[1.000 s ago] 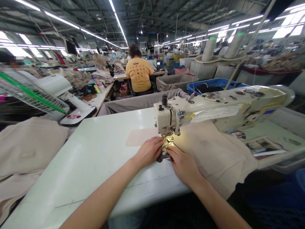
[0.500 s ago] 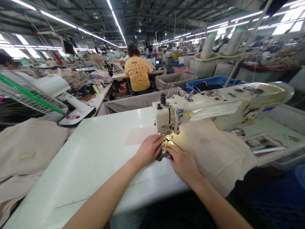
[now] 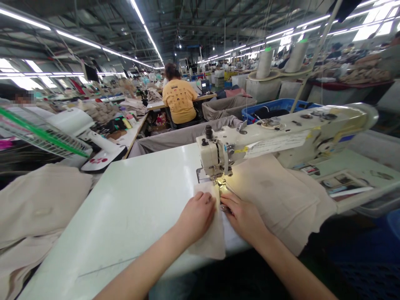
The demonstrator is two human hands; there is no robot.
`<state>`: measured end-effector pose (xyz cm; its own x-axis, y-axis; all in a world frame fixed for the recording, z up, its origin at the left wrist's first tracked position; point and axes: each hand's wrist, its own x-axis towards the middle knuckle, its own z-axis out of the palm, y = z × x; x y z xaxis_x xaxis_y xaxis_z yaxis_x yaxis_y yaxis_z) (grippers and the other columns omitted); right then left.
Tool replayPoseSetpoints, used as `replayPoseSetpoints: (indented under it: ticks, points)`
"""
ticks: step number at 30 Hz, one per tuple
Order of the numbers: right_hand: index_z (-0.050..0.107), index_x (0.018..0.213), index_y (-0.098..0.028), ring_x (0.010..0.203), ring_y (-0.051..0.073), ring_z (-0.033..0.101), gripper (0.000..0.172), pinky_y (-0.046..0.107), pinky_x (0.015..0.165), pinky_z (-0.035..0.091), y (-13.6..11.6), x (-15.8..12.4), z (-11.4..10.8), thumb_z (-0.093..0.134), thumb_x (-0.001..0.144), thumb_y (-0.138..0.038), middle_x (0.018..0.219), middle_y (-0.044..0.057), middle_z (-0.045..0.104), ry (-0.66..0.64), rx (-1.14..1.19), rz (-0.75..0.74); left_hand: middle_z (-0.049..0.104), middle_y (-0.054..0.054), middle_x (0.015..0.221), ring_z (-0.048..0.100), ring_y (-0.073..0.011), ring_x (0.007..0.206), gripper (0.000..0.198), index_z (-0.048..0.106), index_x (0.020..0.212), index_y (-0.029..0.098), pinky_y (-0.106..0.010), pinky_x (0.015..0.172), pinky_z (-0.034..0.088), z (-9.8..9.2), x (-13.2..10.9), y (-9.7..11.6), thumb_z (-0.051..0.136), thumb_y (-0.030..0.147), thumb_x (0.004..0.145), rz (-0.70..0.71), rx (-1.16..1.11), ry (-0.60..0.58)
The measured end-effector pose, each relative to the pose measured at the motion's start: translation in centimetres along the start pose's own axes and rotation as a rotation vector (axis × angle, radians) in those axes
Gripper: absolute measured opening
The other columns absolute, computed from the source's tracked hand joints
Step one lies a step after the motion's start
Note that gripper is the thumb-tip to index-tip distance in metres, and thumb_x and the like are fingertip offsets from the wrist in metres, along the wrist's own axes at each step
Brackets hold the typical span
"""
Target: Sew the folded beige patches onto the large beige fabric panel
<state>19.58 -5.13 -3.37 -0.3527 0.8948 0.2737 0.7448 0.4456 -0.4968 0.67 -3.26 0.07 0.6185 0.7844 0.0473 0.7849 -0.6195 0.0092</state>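
A small beige fabric piece [image 3: 212,243] lies lengthwise under the needle area of the sewing machine [image 3: 215,156], its near end reaching the table's front edge. My left hand [image 3: 197,214] rests on this piece with the fingers curled and pressed onto it. Just right of the piece's edge is my right hand [image 3: 245,218], its fingers bunched close to the lit presser foot [image 3: 221,183]. What those right fingertips grip, if anything, is hidden. A large beige fabric panel [image 3: 275,191] spreads under the machine arm, to the right of my right hand.
Stacked beige fabric [image 3: 40,204] sits left of the pale table [image 3: 137,204]. A white fan [image 3: 75,129] with a green-rimmed guard stands behind it. Thread cones [image 3: 264,63] rise behind the machine, beside a blue basket [image 3: 250,110]. A person in a yellow shirt [image 3: 179,100] sits ahead.
The small fabric piece has turned from lying crosswise left of the needle to pointing toward me. My left hand has moved slightly nearer with it; my right hand stays by the presser foot.
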Motion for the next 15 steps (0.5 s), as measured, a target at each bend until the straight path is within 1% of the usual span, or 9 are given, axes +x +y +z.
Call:
replayPoseSetpoints:
  ticks: [2,4,10,13,15]
  points:
    - [0.066,0.122,-0.018,0.108,0.021,0.069,0.036,0.031,0.091,0.057,0.1,-0.8,0.2,0.052,0.089,-0.009,0.129,0.009,0.068,0.012,-0.017,-0.034,0.063,-0.01,0.107,0.056,-0.0267,0.101,0.018,0.061,0.11,0.015,-0.041,0.087,0.055,0.1,-0.5,0.9,0.051,0.015,0.095,0.071,-0.039,-0.009]
    - [0.066,0.122,-0.017,0.106,0.022,0.07,0.036,0.032,0.089,0.058,0.2,-1.5,0.5,0.053,0.089,-0.009,0.129,0.01,0.068,0.032,-0.051,-0.062,0.062,-0.01,0.11,0.056,-0.0263,0.103,0.019,0.06,0.113,0.015,-0.04,0.09,0.055,0.3,-0.8,1.3,0.053,0.015,0.095,0.097,-0.054,0.0]
    - [0.069,0.114,-0.016,0.097,0.022,0.073,0.032,0.03,0.08,0.06,0.4,-2.5,1.3,0.051,0.089,-0.007,0.122,0.01,0.071,0.091,-0.103,-0.119,0.062,-0.011,0.117,0.056,-0.0267,0.105,0.02,0.06,0.114,0.015,-0.041,0.089,0.055,0.5,-1.1,1.1,0.052,0.015,0.096,0.108,-0.049,0.028]
    - [0.069,0.114,-0.016,0.097,0.022,0.073,0.034,0.03,0.081,0.06,0.3,-2.4,1.2,0.051,0.088,-0.006,0.123,0.009,0.071,0.077,-0.108,-0.111,0.062,-0.011,0.118,0.056,-0.0265,0.106,0.021,0.059,0.116,0.015,-0.04,0.089,0.055,0.6,-1.1,0.9,0.052,0.016,0.096,0.12,-0.041,0.034]
    - [0.068,0.116,-0.016,0.098,0.022,0.072,0.035,0.03,0.081,0.06,0.3,-2.1,0.9,0.052,0.087,-0.005,0.125,0.009,0.071,0.044,-0.108,-0.089,0.062,-0.011,0.119,0.056,-0.0263,0.106,0.022,0.059,0.116,0.015,-0.04,0.088,0.055,0.6,-0.9,0.7,0.05,0.017,0.097,0.116,-0.039,0.04]
